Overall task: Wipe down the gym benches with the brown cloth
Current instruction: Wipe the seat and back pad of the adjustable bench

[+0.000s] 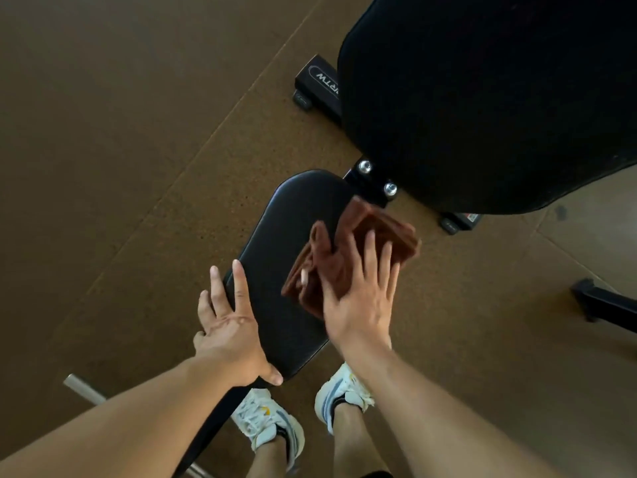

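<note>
Brown cloth (358,250) pressed to the bench seat (289,257), mid-wipe

The right hand (358,298) lies flat on the bunched cloth, fingers spread, at the seat's right edge below the raised backrest (482,98); the left hand (231,326) braces the seat's near-left corner, fingers straight; the cloth looks soft and light, best driven under a flat palm; no containers show.

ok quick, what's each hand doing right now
Left hand: open, resting on the seat pad.
Right hand: open, straight fingers pressing the brown cloth to the pad.
</note>
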`<state>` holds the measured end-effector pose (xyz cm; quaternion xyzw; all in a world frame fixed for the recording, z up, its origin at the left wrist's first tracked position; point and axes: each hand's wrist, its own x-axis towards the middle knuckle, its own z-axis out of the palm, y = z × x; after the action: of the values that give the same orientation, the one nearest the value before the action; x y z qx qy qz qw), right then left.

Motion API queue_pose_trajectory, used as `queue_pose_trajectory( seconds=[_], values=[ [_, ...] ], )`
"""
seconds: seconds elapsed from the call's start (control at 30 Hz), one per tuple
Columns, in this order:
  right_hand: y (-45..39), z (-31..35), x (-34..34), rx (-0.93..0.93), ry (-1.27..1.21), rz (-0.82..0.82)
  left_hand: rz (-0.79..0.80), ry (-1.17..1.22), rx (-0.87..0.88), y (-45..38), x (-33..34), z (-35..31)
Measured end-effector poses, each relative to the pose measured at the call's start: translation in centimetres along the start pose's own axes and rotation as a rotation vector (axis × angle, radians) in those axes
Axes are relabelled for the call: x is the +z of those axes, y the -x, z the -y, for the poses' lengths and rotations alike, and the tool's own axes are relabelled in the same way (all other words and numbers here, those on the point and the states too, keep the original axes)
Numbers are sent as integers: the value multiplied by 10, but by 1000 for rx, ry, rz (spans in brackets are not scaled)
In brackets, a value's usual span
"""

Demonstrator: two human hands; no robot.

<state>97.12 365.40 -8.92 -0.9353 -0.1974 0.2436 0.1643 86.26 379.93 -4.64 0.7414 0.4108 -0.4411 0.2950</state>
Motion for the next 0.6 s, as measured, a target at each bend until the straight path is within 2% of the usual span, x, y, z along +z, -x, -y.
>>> queue_pose_trajectory(
  seconds=[0.1,0.17,0.27,0.4,0.5,0.6],
  values=[
    [57,-11,12,-121,101,207,15,20,8,1,-2,-1],
    [34,-11,6,-220,159,247,15,11,6,1,-2,-2],
    [-40,12,-12,-322,191,185,26,-17,-20,1,-2,-4],
    [-115,41,-22,-283,238,108,32,-21,-27,0,-2,-7],
    [-126,27,-30,-288,180,53,30,-30,-31,0,-2,-6],
    [-113,-3,-43,-124,-7,-12,17,-26,-19,0,-1,-4]
  ],
)
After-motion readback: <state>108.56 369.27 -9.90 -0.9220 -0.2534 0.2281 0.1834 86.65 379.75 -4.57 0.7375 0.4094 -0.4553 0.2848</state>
